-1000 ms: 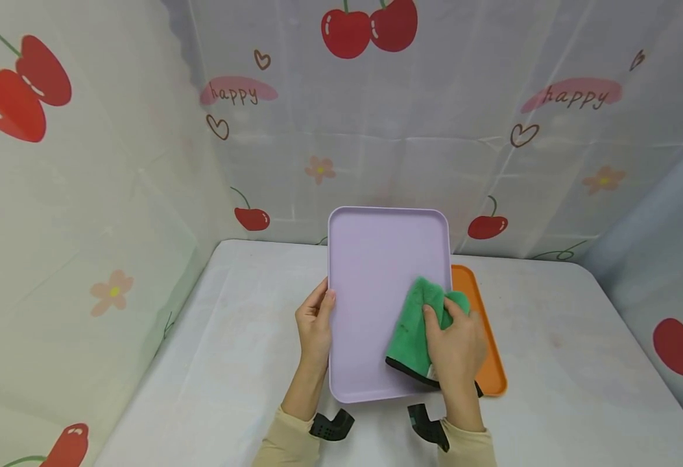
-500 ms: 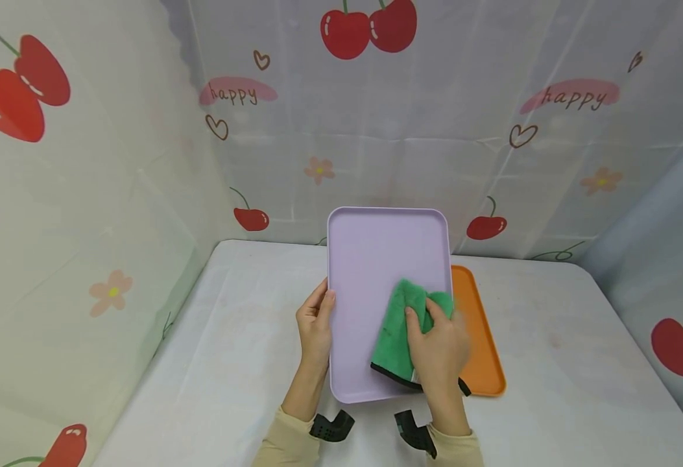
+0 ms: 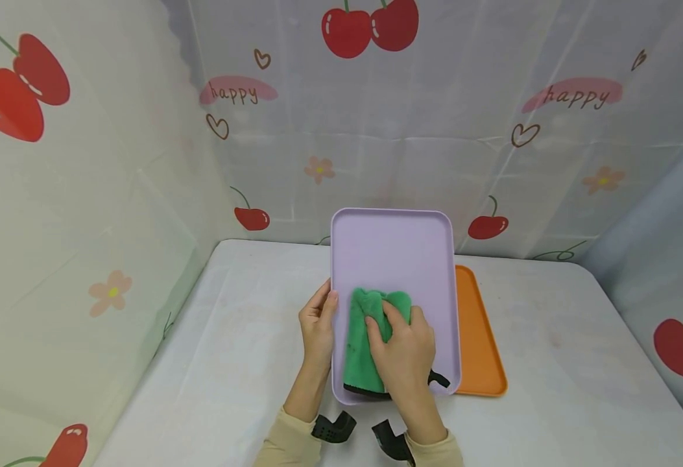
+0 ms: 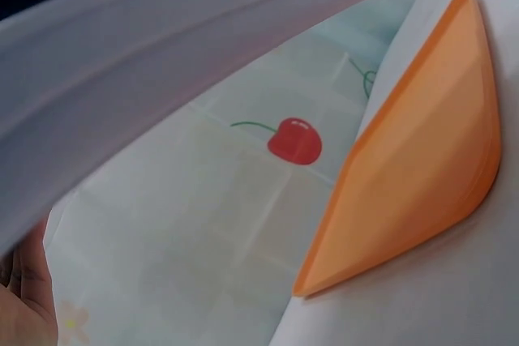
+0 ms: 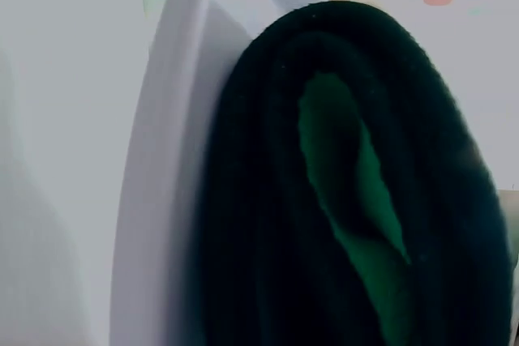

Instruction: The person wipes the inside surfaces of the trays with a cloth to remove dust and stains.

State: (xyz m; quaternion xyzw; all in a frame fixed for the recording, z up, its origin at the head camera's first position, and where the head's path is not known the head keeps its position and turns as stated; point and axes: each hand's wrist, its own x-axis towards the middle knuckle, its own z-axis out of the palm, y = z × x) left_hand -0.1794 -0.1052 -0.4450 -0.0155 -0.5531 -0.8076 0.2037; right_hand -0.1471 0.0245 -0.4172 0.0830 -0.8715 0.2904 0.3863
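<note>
In the head view a lilac rectangular tray (image 3: 396,253) is held up off the table, its inner face toward me. My left hand (image 3: 318,331) grips its left edge, thumb on the front and fingers behind. A folded green cloth (image 3: 364,350) with a black border lies against the lower left of the tray's face. My right hand (image 3: 405,350) pinches this cloth between thumb and fingers and presses it on the tray. The cloth's dark folded edge (image 5: 357,30) fills much of the right wrist view. The tray's underside (image 4: 162,70) crosses the left wrist view.
An orange tray (image 3: 480,344) lies flat on the white table (image 3: 557,363), behind and to the right of the lilac one. A curtain printed with cherries (image 3: 487,227) hangs at the table's back and sides. Each wrist carries a black camera mount (image 3: 334,428).
My right hand has moved the green cloth leftward across the lilac tray, from its right edge to its left part. The left hand and tray have shifted only slightly right.
</note>
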